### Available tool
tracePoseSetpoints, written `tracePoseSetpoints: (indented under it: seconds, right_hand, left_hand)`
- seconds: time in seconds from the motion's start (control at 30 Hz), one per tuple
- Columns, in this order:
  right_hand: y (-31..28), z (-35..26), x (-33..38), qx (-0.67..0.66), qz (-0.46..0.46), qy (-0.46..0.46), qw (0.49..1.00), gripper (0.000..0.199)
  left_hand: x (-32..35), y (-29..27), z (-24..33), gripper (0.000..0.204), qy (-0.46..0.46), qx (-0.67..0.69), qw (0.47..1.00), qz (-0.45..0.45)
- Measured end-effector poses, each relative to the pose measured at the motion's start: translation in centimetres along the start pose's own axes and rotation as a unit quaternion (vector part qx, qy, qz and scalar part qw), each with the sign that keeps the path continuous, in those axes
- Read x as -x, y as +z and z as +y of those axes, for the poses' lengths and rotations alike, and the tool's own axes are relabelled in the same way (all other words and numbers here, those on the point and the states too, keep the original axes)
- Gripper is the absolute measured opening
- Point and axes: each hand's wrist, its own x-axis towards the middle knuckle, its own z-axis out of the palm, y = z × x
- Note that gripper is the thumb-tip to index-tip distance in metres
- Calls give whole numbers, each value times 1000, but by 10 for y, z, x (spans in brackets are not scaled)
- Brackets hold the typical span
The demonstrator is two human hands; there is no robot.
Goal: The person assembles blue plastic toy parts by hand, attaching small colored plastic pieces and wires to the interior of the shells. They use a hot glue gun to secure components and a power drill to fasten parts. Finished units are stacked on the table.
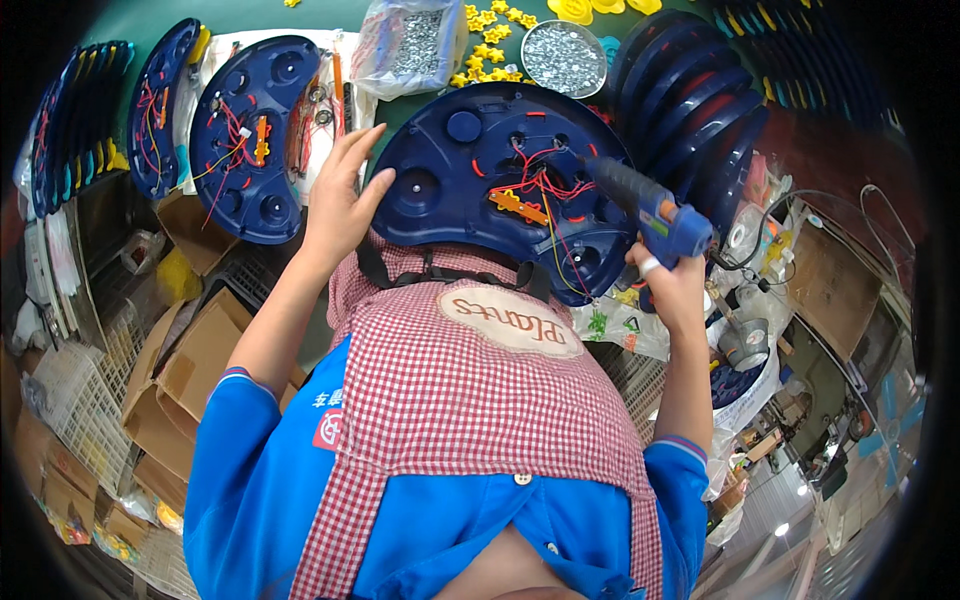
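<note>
A dark blue curved plastic shell (430, 215) lies in front of me, hollow side up. Red and yellow wires spread across it, beside a small orange circuit board (519, 207). My right hand (672, 285) grips a pistol-shaped blue-and-black electric screwdriver (672, 225) over the shell's right side. The screwdriver's dark nose points left toward the wired posts; whether its tip touches one I cannot tell. At the shell's left edge is my left hand (345, 195), fingers extended and holding nothing. Its thumb is close to the rim; contact is unclear.
Another wired shell (225, 150) lies to the left, near stacked shells (80, 130). More shells (690, 90) stand stacked at right. Behind are a bag of screws (415, 45), a round tin of screws (563, 58) and yellow star pieces (490, 52). Cardboard boxes (190, 370) sit lower left.
</note>
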Motion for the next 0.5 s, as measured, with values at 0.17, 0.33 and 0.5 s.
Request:
tracePoseSetpoints:
  seconds: [0.17,0.33,0.5]
  right_hand:
    - [10,7,18,40,43,-36,998,35]
    - [9,13,28,-167,45,-15,985,40]
    - [12,6,47,-420,23,-16,907,51]
  left_hand:
    - [-16,17,-5,36,-5,-40,999,-6]
    - [-29,-10,10,28,18,75,995,71]
    - [-128,-109,-83,37,-17,28,948,317]
